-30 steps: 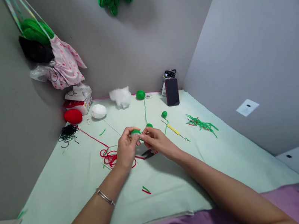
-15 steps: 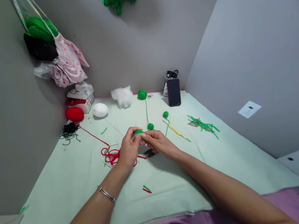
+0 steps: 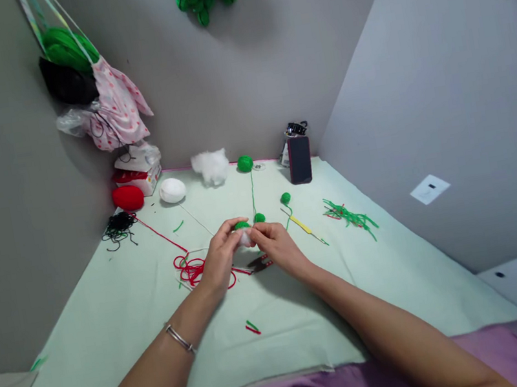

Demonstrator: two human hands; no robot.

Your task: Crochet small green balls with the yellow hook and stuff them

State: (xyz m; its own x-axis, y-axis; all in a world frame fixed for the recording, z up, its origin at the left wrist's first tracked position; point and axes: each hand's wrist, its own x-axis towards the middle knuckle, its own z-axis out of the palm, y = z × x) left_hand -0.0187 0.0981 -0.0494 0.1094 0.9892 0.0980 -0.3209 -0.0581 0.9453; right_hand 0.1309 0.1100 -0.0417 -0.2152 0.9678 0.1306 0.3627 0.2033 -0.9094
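Observation:
Close together over the middle of the table, my two hands work on one small piece. Fingers of my left hand [image 3: 220, 260] are wrapped round a green yarn piece [image 3: 242, 225]. White fluffy stuffing [image 3: 245, 239] shows at its near side, and my right hand [image 3: 277, 247] pinches at that stuffing with thumb and fingertips. Dark thread snips [image 3: 256, 264] lie on the table just below my hands. Loose red yarn [image 3: 190, 271] is tangled beside my left wrist. A small green ball [image 3: 259, 218] sits just beyond my right fingers.
A yellow-handled crochet hook [image 3: 301, 224] and green yarn scraps [image 3: 351, 218] lie to the right. Farther back are a phone [image 3: 300, 161], a green yarn ball [image 3: 245, 164], a white stuffing clump [image 3: 212, 167], white yarn [image 3: 172, 191], red yarn ball [image 3: 128, 198] and black yarn [image 3: 119, 226].
More white stuffing now shows at the near side of the green piece, between my hands. My right fingers have shifted slightly away from my left ones.

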